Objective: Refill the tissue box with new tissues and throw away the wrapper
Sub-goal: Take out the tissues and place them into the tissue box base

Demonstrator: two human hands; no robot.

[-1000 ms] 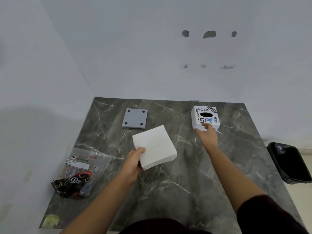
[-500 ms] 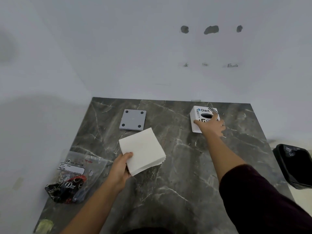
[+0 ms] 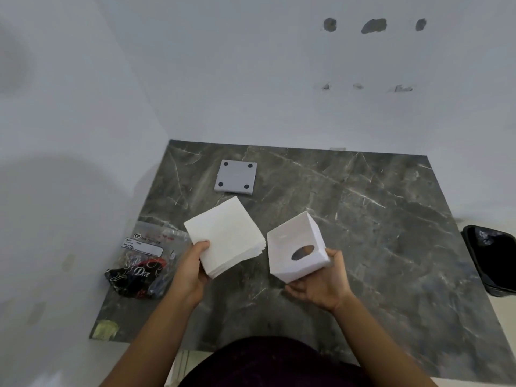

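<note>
My left hand (image 3: 192,268) grips a square stack of white tissues (image 3: 224,238) by its near corner, held above the marble table (image 3: 377,233). Just to its right, my right hand (image 3: 321,289) cups a white cube tissue box (image 3: 297,251) from below. The box is tilted so that I look into its hollow inside, where the oval dispensing hole shows. Box and tissues are close together but apart. A clear plastic wrapper (image 3: 145,258) with a label and dark print lies crumpled on the table's left edge.
A grey square plate (image 3: 236,180) with four dark dots lies flat at the back of the table. A black-lined bin (image 3: 491,258) stands on the floor off the table's right edge. White walls close in behind and on the left.
My right hand took the tissue box from the back right of the table, lifted it toward me and tipped it over. The tissue stack stayed in my left hand.
</note>
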